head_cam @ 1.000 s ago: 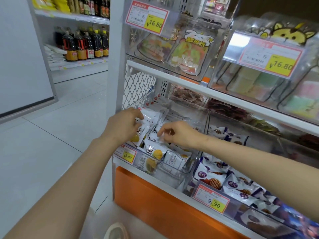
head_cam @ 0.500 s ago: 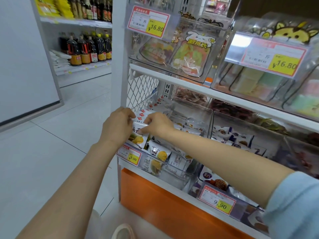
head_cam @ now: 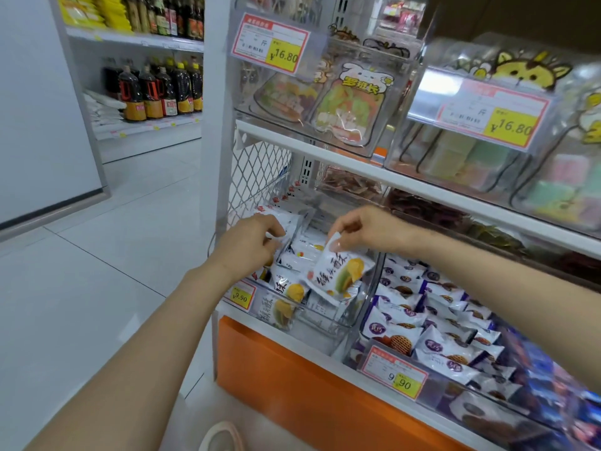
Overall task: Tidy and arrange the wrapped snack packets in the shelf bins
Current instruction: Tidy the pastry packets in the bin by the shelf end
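Sorting is under way in the clear bin [head_cam: 355, 315]: the left hand [head_cam: 248, 245] grips upright packets [head_cam: 287, 222] at its back, while the right hand [head_cam: 374, 232] pinches one packet [head_cam: 338, 276] by its top edge above the pile, probably to be slotted upright into that row next.

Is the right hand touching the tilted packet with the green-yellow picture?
Touching. The head view shows the right hand pinching the packet by its top corner.

A shop is shown: clear bins [head_cam: 325, 317] of wrapped snack packets [head_cam: 396, 336] are ranged on white shelves [head_cam: 357, 164], price tags [head_cam: 270, 43] are fixed to them, and bottles [head_cam: 153, 92] are stocked on a far rack.
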Available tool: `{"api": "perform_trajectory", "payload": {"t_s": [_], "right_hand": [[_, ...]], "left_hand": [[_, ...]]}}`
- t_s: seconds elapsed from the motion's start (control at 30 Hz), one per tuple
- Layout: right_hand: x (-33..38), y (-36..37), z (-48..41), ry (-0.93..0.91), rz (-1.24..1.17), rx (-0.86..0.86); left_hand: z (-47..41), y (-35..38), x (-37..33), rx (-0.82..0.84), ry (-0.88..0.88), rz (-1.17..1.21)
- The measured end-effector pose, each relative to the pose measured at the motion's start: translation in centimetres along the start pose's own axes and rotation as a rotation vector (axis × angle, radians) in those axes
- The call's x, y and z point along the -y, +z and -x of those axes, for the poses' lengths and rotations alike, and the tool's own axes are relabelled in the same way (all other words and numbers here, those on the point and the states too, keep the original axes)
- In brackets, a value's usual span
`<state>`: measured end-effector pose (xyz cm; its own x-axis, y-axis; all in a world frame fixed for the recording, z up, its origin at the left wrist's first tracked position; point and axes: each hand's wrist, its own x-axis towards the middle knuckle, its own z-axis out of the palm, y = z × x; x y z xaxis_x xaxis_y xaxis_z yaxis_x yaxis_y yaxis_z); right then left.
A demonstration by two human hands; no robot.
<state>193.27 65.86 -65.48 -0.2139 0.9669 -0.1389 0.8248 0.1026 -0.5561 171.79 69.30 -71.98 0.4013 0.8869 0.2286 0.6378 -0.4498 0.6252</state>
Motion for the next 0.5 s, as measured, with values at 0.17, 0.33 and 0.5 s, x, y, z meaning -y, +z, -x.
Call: {"api": "perform_trajectory", "payload": {"t_s": [0.17, 0.33, 0.5], "right_hand": [[-0.7, 4.3, -0.3, -0.100, 0.252, 0.166], [-1.2, 5.5, -1.0, -0.038, 0.473, 0.180], [-1.4, 5.9, -0.8, 0.057, 0.813, 0.248]], "left_hand": [[-0.1, 1.3, -0.8, 0.194, 0.076, -0.091], [-0.4, 1.8, -0.3, 0.323, 0.088, -0.255], [-0.8, 2.4, 0.2, 0.338, 0.092, -0.276]]}}
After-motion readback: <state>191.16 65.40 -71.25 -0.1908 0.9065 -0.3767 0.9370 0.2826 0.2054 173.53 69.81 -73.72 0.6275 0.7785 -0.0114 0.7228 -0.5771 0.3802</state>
